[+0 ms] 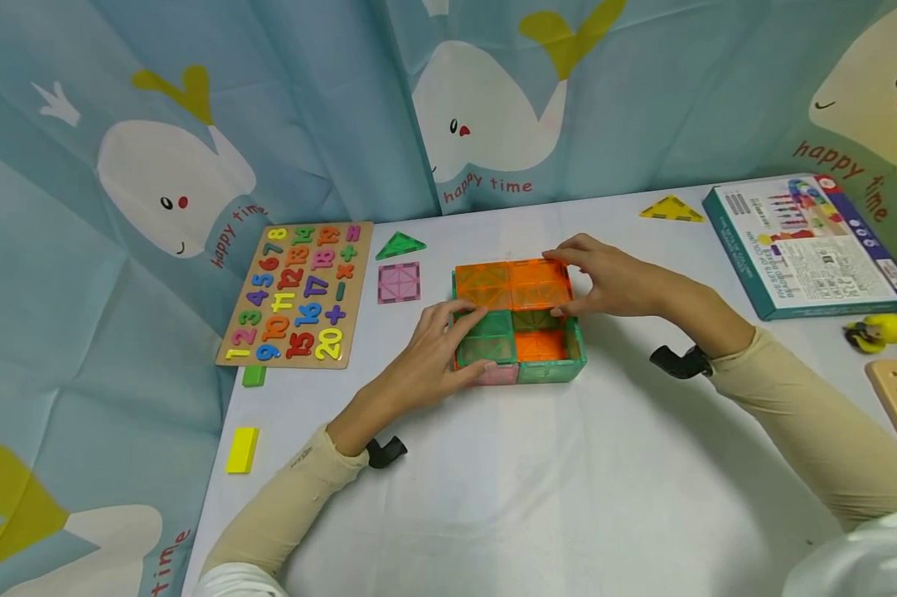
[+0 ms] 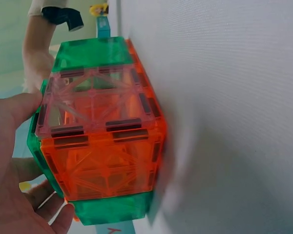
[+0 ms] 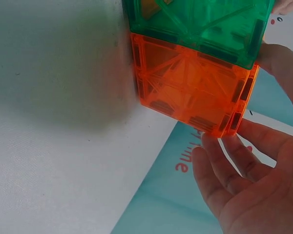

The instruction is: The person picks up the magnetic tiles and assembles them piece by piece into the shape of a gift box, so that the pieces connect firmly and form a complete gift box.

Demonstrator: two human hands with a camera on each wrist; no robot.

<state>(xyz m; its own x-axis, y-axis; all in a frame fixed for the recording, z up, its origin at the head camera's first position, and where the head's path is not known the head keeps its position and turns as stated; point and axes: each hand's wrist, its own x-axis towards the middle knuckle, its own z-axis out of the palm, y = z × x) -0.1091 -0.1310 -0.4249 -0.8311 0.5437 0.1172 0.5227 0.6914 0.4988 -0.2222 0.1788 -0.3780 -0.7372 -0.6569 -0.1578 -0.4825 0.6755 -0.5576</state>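
A low box of translucent magnetic tiles [image 1: 551, 371] stands on the white table. Orange square tiles [image 1: 540, 272] lie across its back half. A green square tile [image 1: 496, 338] covers the front left quarter, while the front right quarter is uncovered and shows orange inside. My left hand [image 1: 443, 352] grips the box at its left side, thumb by the front edge and fingers over the green tile. With thumb and fingers, my right hand [image 1: 605, 278] holds the back right orange tile at its edges. A pink wall tile [image 2: 95, 102] shows in the left wrist view.
Left of the box lie a pink square tile [image 1: 400, 283], a green triangle tile [image 1: 400, 245] and a wooden number board [image 1: 325, 327]. Green [image 1: 254, 376] and yellow [image 1: 242, 450] blocks sit near the left edge. A yellow triangle tile [image 1: 671, 209], game box [image 1: 814, 249] and small figure [image 1: 875, 332] are rightward.
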